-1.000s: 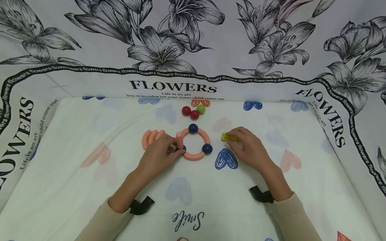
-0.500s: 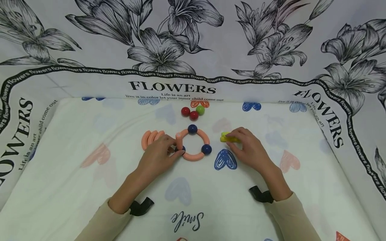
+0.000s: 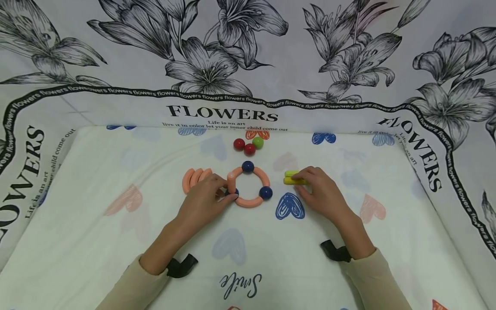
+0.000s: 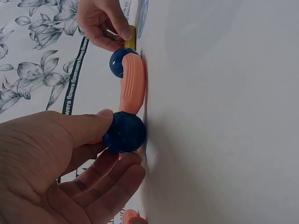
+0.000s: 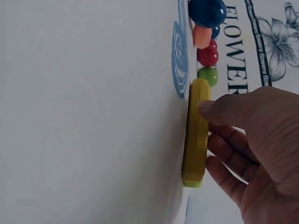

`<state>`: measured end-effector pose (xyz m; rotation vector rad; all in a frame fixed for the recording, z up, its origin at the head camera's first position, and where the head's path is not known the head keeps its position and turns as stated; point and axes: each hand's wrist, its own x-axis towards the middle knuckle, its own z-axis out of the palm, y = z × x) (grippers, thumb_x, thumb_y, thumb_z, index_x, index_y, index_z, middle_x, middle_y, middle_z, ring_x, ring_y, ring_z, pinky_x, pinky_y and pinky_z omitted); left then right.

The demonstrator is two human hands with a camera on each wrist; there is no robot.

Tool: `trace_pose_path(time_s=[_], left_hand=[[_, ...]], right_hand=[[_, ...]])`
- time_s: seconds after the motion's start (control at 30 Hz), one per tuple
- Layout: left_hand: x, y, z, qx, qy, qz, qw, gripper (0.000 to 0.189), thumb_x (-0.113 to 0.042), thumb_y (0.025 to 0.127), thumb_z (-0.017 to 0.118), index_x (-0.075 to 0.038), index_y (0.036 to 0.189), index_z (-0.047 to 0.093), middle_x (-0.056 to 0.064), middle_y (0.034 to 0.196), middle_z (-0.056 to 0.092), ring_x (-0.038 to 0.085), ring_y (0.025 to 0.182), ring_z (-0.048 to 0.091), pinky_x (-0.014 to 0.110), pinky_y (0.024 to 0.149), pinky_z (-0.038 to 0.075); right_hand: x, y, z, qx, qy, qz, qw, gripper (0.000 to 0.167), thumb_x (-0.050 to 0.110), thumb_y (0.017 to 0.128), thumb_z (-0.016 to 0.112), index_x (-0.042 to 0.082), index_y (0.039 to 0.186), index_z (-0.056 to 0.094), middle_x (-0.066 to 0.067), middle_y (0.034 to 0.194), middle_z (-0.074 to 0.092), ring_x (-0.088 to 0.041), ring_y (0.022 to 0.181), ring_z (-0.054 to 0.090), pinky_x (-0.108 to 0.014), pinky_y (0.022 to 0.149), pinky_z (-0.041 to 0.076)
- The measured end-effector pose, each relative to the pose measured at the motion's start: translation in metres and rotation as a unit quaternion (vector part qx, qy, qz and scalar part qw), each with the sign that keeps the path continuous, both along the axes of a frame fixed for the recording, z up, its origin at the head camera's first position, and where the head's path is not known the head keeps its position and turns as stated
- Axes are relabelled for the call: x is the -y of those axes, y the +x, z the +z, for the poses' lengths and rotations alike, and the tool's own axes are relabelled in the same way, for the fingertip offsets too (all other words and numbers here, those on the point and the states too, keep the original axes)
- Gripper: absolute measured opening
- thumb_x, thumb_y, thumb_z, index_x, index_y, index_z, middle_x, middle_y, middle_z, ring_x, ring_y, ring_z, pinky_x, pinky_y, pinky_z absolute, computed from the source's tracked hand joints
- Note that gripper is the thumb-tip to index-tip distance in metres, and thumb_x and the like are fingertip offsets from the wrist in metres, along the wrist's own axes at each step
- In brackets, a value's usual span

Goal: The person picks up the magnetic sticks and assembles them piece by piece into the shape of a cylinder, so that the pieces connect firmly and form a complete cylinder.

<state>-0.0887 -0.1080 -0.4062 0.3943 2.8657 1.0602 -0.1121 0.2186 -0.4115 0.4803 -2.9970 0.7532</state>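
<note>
A ring of curved orange pieces [image 3: 249, 202] joined by blue balls [image 3: 265, 193] lies mid-table. My left hand [image 3: 203, 196] pinches the lower-left blue ball [image 4: 125, 133] between thumb and fingers. One orange piece [image 3: 231, 183] stands upright from that ball. To the right of the ring, my right hand [image 3: 323, 191] holds a yellow rod [image 5: 196, 140], its thumb on the side. A yellow-green rod [image 3: 291, 173] lies alongside the yellow one, partly hidden by the fingers.
Two red balls [image 3: 249, 149] and a green ball [image 3: 258, 143] sit behind the ring. Several loose curved orange pieces [image 3: 188, 180] lie left of it, partly behind my left hand. A white cloth with printed hearts [image 3: 290, 206] covers the table.
The yellow and yellow-green rods have turned slightly and now lie more evenly side by side, with my right hand shifted a little. My left hand stays on the ring's ball.
</note>
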Motion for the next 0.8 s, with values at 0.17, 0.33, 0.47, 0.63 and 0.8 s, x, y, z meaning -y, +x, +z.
trace_pose_path(time_s=[0.17,0.33,0.47,0.63,0.8], left_hand=[[0.0001,-0.0004,0.0,0.011,0.013,0.0,0.9999,0.01,-0.024,0.092,0.085,-0.019,0.096,0.078,0.003,0.11,0.072,0.014,0.092,0.073,0.036,0.082,0.061],[0.0007,-0.0009,0.0005,0.015,0.019,-0.003,0.9997,0.01,-0.024,0.091,0.085,-0.019,0.095,0.077,0.002,0.109,0.072,0.014,0.092,0.074,0.036,0.083,0.062],[0.0013,-0.002,0.0008,0.017,0.023,-0.002,0.9996,0.01,-0.025,0.091,0.085,-0.02,0.095,0.077,0.001,0.11,0.073,0.014,0.092,0.075,0.037,0.084,0.062],[0.0014,-0.0029,0.0007,0.017,0.025,-0.002,0.9996,0.01,-0.025,0.091,0.085,-0.02,0.096,0.078,0.001,0.109,0.074,0.014,0.092,0.075,0.037,0.085,0.062],[0.0013,-0.0028,0.0005,0.018,0.026,0.0,0.9995,0.01,-0.025,0.091,0.086,-0.02,0.095,0.078,-0.001,0.107,0.074,0.013,0.091,0.074,0.036,0.085,0.062]], right_hand=[[0.0009,0.0002,-0.0001,0.007,0.007,-0.008,0.9999,0.027,0.009,0.095,0.077,0.007,0.123,0.076,-0.013,0.122,0.072,-0.031,0.116,0.065,-0.05,0.103,0.058],[0.002,0.0003,-0.0003,0.01,0.015,-0.013,0.9998,0.028,0.009,0.096,0.077,0.007,0.123,0.076,-0.013,0.123,0.072,-0.031,0.117,0.064,-0.05,0.103,0.058],[0.003,0.0002,0.0005,0.006,0.018,-0.009,0.9998,0.027,0.008,0.095,0.077,0.007,0.122,0.076,-0.013,0.121,0.072,-0.03,0.114,0.064,-0.05,0.101,0.058],[0.003,-0.0009,-0.0005,0.003,0.03,-0.005,0.9995,0.027,0.007,0.094,0.078,0.008,0.121,0.076,-0.011,0.119,0.073,-0.029,0.112,0.065,-0.048,0.099,0.059],[0.0025,-0.0003,-0.0007,0.007,0.042,-0.004,0.9991,0.028,0.009,0.094,0.078,0.008,0.122,0.076,-0.011,0.118,0.073,-0.028,0.11,0.065,-0.047,0.097,0.06]])
